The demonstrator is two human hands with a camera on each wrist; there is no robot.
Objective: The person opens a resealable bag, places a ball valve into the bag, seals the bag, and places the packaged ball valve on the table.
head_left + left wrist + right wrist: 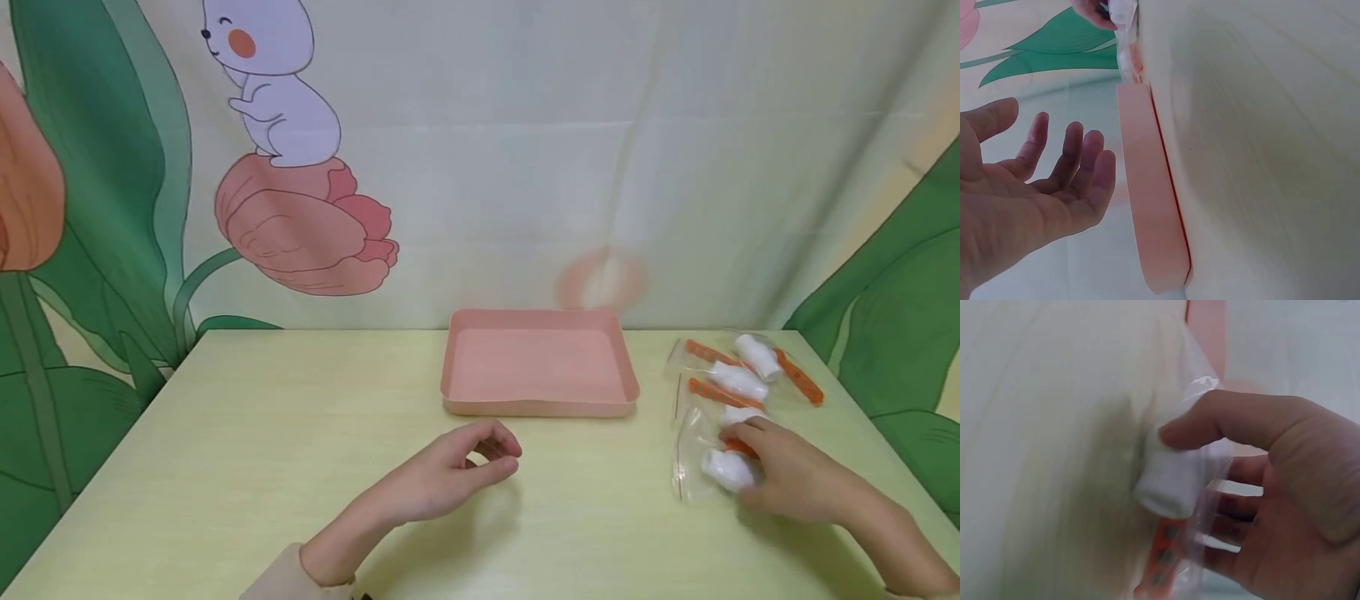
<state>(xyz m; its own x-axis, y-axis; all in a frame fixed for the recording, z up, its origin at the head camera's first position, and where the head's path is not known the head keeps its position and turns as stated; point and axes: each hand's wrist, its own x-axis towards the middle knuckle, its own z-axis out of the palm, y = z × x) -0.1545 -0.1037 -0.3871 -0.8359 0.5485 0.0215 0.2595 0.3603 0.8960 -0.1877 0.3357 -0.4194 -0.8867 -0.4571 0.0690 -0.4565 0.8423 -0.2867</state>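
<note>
At the right side of the table, my right hand (798, 475) grips a clear zip bag (692, 446) with a white, bottle-shaped piece (727, 471) and an orange strip (1163, 556) inside. In the right wrist view the thumb presses on the white piece, while the other fingers lie behind the bag. The orange strip has a row of dark round spots. My left hand (442, 479) hovers over the table in front of the pink tray (540, 408), fingers loosely curved and holding nothing.
Beyond the right hand lie several similar clear bags with white pieces (738, 381) and orange strips (801, 377), close together near the table's right edge. The shallow tray stands at the back middle, against a printed curtain (480, 167) behind the table (300, 433).
</note>
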